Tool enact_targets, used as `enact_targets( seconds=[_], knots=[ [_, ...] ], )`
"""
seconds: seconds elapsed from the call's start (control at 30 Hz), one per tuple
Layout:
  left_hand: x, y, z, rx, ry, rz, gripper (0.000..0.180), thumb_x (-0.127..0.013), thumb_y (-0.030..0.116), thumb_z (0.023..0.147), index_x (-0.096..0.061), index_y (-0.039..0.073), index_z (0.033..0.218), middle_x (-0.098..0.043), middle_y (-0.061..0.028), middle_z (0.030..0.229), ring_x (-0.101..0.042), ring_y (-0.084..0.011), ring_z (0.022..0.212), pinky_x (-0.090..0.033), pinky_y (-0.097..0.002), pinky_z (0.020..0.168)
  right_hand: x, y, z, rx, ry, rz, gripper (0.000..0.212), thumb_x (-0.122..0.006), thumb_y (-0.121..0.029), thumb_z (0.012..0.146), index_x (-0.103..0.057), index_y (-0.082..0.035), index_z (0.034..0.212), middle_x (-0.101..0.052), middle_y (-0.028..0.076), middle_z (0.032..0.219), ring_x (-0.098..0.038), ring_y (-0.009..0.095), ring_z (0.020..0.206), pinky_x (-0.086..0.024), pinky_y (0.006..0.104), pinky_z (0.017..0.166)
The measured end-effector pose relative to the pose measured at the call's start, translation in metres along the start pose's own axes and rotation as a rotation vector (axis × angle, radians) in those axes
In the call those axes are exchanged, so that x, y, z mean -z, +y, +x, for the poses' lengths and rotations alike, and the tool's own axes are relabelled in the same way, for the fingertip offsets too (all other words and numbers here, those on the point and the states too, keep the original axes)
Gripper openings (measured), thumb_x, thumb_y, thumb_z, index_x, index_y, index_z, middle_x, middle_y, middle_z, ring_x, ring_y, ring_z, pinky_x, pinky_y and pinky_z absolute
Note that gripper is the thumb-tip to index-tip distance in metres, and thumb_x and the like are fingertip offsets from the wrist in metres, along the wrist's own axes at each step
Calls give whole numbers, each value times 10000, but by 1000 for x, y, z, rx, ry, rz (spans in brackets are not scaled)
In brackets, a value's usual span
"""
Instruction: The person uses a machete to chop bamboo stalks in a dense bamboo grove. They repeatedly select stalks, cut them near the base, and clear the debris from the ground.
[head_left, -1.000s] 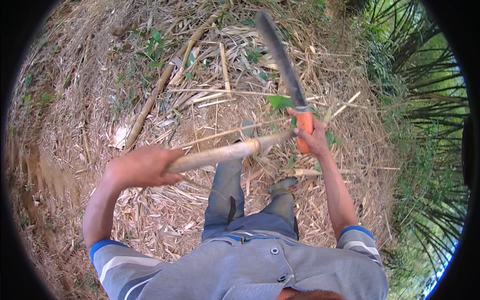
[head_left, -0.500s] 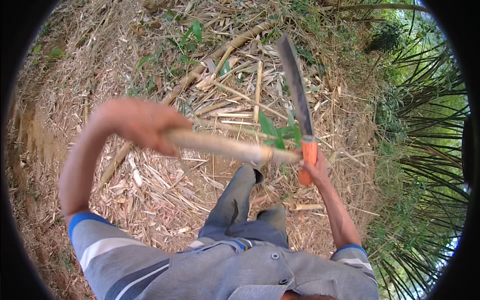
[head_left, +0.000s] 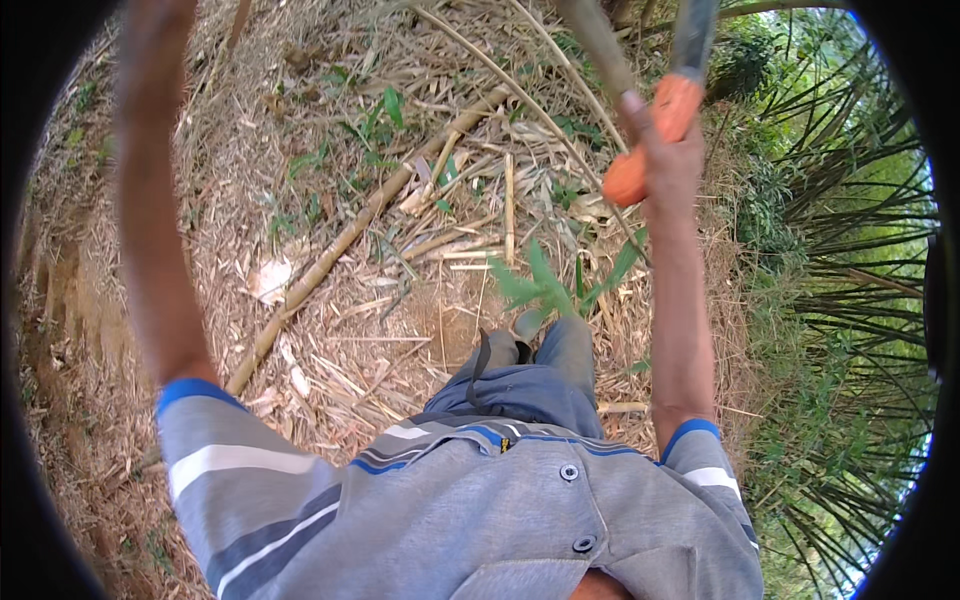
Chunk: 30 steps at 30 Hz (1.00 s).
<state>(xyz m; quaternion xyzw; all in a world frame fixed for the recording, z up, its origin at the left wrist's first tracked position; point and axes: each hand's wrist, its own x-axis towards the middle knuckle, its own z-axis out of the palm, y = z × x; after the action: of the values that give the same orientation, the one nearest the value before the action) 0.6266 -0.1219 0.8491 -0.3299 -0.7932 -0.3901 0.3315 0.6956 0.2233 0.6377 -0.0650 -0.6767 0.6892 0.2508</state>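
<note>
Outdoor ground (head_left: 330, 130), littered all over with dry bamboo leaves, husks and split stalks; green palm-like fronds (head_left: 850, 300) crowd its right edge.

Knife (head_left: 690, 40): held high near the top edge of the view, right of centre. Orange handle (head_left: 650, 140) tilts up to the right, dark blade running out of frame at the top. Right hand (head_left: 668, 150) is wrapped fully around the handle, a tight closed grip, arm raised straight up from the sleeve.

Just left of the knife, a grey-brown bamboo pole (head_left: 600, 45) slants up to the top edge; its lower end meets the right hand. Whether it touches the blade cannot be told.

Left arm (head_left: 150, 200) is raised along the left side and runs out of the top of the view; the left hand is out of sight, so its grip cannot be told.

Below the hands: green shoot (head_left: 545, 285) with narrow leaves, just above the person's knees. Long bamboo stalk (head_left: 360, 225) lies diagonally across the ground, from lower left toward upper centre. Person wears grey shirt (head_left: 480, 520) with blue and white stripes, grey trousers (head_left: 530, 380).
</note>
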Motion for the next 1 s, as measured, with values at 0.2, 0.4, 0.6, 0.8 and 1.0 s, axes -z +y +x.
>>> enact_targets(
  seconds=[0.2, 0.4, 0.6, 0.8, 1.0],
  knots=[
    [-116, -50, -64, 634, 175, -814, 865, -668, 434, 766, -233, -21, 1359, -490, -219, 1130, -415, -274, 1161, -317, -423, 1013, -54, 62, -67, -207, 62, 5, 694, -725, -406, 729, -432, 18, 1195, -550, 129, 1030, -552, 215, 938, -468, 345, 801],
    [-137, -86, -106, 947, 484, -1043, 278, -651, 273, 825, -486, 76, 933, -519, -45, 733, -538, -171, 635, -504, -340, 643, -87, 115, -135, -207, 1, -29, 688, -710, -394, 741, -403, 11, 1204, -555, 146, 1022, -561, 252, 928, -453, 365, 801],
    [-141, -101, -158, 1080, 333, -1129, 326, -605, 309, 860, -404, 143, 665, -389, 33, 544, -399, -103, 481, -398, -296, 510, -61, 119, -191, -184, 11, -278, 577, -717, -319, 733, -476, 5, 1145, -590, 134, 910, -578, 256, 866, -452, 375, 782],
    [-163, -69, -184, 1142, 250, -1227, 286, -543, 236, 882, -401, 141, 653, -378, 31, 528, -395, -119, 480, -400, -308, 528, 8, 33, -282, -462, 112, 46, 455, -680, -235, 753, -502, 2, 1099, -578, 84, 772, -585, 141, 630, -474, 279, 562],
    [-194, -46, -176, 1182, 73, -1391, 283, -538, 209, 869, -387, 149, 637, -380, 29, 524, -397, -126, 480, -412, -315, 548, 43, -4, -340, -407, 494, -406, 331, -661, -249, 740, -569, -17, 957, -593, 94, 710, -576, 144, 518, -467, 286, 493]
  ],
)
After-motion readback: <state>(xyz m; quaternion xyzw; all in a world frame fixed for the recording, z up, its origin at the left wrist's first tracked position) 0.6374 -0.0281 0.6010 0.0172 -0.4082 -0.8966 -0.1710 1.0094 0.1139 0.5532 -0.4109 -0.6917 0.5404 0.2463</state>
